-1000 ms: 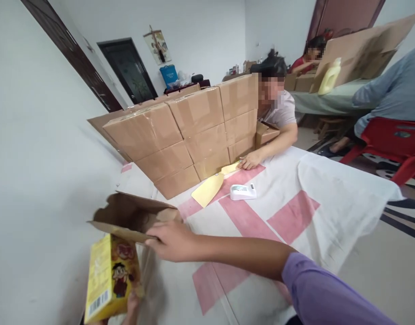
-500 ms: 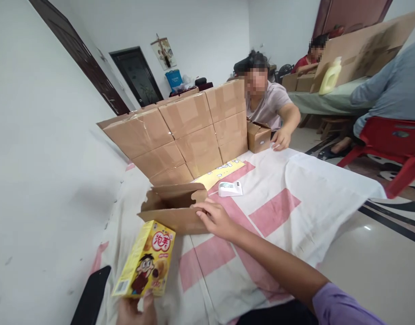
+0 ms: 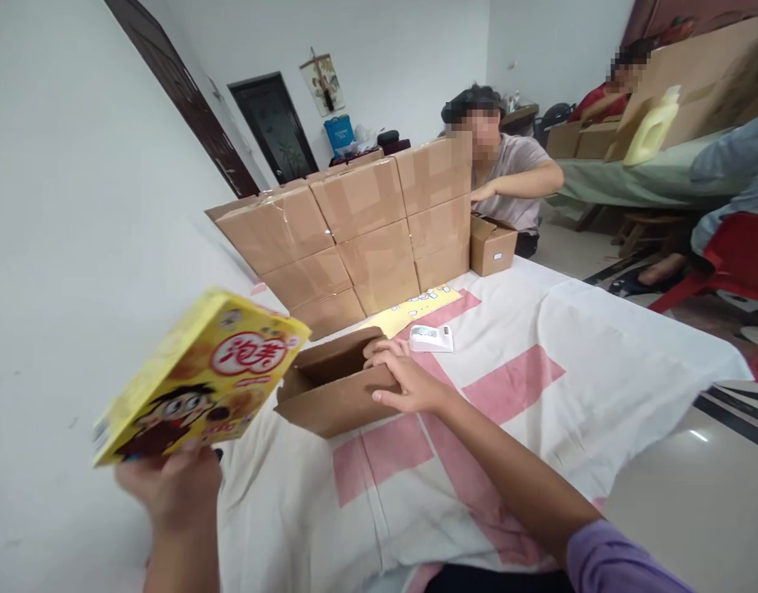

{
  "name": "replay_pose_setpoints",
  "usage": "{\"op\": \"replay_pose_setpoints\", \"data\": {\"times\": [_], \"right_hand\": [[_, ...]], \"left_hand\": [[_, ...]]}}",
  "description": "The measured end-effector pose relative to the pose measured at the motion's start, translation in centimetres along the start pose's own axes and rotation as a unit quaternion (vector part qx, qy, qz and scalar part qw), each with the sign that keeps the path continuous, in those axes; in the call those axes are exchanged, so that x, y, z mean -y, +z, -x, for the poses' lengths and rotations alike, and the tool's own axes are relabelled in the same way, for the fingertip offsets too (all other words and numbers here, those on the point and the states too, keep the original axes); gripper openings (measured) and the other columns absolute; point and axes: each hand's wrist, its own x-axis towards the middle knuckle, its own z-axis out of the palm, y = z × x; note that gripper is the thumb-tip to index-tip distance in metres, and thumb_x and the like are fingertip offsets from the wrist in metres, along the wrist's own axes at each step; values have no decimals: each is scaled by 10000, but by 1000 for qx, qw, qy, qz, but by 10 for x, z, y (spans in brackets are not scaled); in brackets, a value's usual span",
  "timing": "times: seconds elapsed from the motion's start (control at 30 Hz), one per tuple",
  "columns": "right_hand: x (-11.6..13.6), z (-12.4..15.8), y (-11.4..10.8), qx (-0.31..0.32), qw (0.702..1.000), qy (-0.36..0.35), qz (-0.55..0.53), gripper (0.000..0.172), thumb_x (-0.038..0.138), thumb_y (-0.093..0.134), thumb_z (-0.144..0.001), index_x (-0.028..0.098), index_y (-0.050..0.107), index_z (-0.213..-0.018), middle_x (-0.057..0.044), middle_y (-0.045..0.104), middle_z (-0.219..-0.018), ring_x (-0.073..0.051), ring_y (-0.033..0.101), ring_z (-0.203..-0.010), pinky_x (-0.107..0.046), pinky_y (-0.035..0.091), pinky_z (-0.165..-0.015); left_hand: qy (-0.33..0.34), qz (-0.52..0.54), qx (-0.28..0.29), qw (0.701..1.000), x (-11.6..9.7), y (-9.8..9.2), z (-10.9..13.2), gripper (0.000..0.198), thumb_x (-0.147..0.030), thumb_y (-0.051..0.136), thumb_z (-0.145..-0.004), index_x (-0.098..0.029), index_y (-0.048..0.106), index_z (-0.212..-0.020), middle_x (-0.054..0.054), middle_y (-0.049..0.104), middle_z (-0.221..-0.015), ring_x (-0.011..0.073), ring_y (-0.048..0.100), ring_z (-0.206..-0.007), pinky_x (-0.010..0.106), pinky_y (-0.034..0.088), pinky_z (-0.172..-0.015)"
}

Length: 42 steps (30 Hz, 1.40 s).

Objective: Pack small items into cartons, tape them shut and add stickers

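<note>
A yellow snack box (image 3: pixel 199 383) with a cartoon figure and red lettering is raised at the left, tilted, with my left hand (image 3: pixel 175 482) closed on its lower end. To its right, an open brown cardboard box (image 3: pixel 339 408) rests on the cloth. My right hand (image 3: pixel 400 375) grips the right end of this carton, fingers over the rim and thumb on the outside of the near wall. The carton's floor is hidden from this angle.
Stacked taped cardboard boxes (image 3: pixel 379 226) form a wall behind the carton. A white device (image 3: pixel 432 338) and a yellow printed sheet (image 3: pixel 419 309) lie before it. A co-worker (image 3: pixel 518 177) sits behind a smaller box (image 3: pixel 493 247). The white wall (image 3: pixel 76 247) borders the left.
My left hand has lifted the snack box up and leftward, tilting it. My right hand has moved further over the carton's rim. The co-worker's arm has drawn back from the table.
</note>
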Motion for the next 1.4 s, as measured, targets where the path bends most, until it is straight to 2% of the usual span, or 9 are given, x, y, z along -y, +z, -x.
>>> {"op": "replay_pose_setpoints", "data": {"times": [0.1, 0.23, 0.5, 0.57, 0.7, 0.9, 1.03, 1.17, 1.4], "right_hand": [[3, 2, -2, -3, 999, -36, 7, 381, 430, 640, -864, 240, 529, -1175, -126, 565, -1235, -311, 438, -1266, -516, 355, -1048], [12, 12, -2, -55, 996, -61, -19, 251, 442, 597, -872, 265, 504, -1024, -86, 539, -1011, -282, 506, -1012, -497, 423, -916], [10, 17, -1, -205, 973, -3, -106, 348, 576, 456, -918, 259, 352, -817, -24, 387, -743, -231, 429, -722, -410, 401, -688], [7, 16, 0, -216, 969, -6, -117, 343, 563, 458, -927, 258, 350, -815, -13, 374, -743, -215, 408, -705, -387, 383, -669], [4, 16, 2, -223, 965, 4, -138, 291, 486, 489, -926, 252, 351, -823, -4, 376, -769, -191, 392, -698, -353, 363, -652], [6, 16, 4, -212, 968, 9, -137, 220, 397, 505, -907, 246, 372, -819, 2, 374, -769, -186, 396, -706, -343, 355, -660], [7, 16, 3, -210, 965, -7, -155, 173, 316, 523, -903, 239, 388, -826, 6, 368, -776, -179, 389, -710, -327, 329, -656], [5, 17, 4, -207, 967, -4, -150, 168, 318, 529, -905, 230, 408, -830, 8, 379, -776, -176, 390, -715, -320, 320, -664], [-1, 18, 5, -205, 966, -1, -158, 150, 293, 541, -908, 224, 424, -843, 9, 380, -784, -171, 381, -715, -316, 310, -666]], "left_hand": [[18, 85, -34, 996, 5, 20, -21, 638, -452, 801, -624, -270, 619, -1208, 36, 728, -1106, 295, 675, -1078, 508, 555, -991], [-10, 58, 59, 996, 14, 34, -27, 696, -474, 860, -579, -211, 620, -1177, 86, 724, -1080, 283, 690, -1035, 439, 599, -911], [-61, 23, 250, 966, 0, 11, -23, 742, -462, 881, -546, -227, 599, -1191, 113, 711, -1145, 305, 683, -1060, 373, 629, -813], [-71, -3, 310, 948, -4, 7, -20, 709, -440, 859, -585, -222, 596, -1206, 115, 699, -1176, 297, 682, -1050, 359, 621, -804], [-87, -147, 466, 868, -17, 7, -14, 491, -434, 732, -729, -233, 654, -1171, 99, 682, -1200, 292, 656, -1075, 372, 594, -851], [-217, -160, 475, 838, -25, -1, -15, 602, -522, 643, -829, -315, 566, -1390, 115, 644, -1313, 306, 641, -1167, 306, 603, -689], [-138, -195, 508, 828, -24, 4, -28, 515, -542, 546, -901, -335, 608, -1368, 71, 702, -1204, 255, 669, -1072, 300, 576, -804], [-63, -275, 571, 771, -38, 26, -41, 588, -601, 575, -865, -371, 563, -1405, 39, 714, -1109, 229, 670, -939, 276, 544, -739], [49, -287, 624, 725, -57, 47, -43, 411, -485, 375, -978, -353, 707, -1183, 18, 612, -1371, 235, 625, -1129, 294, 508, -875]]}}
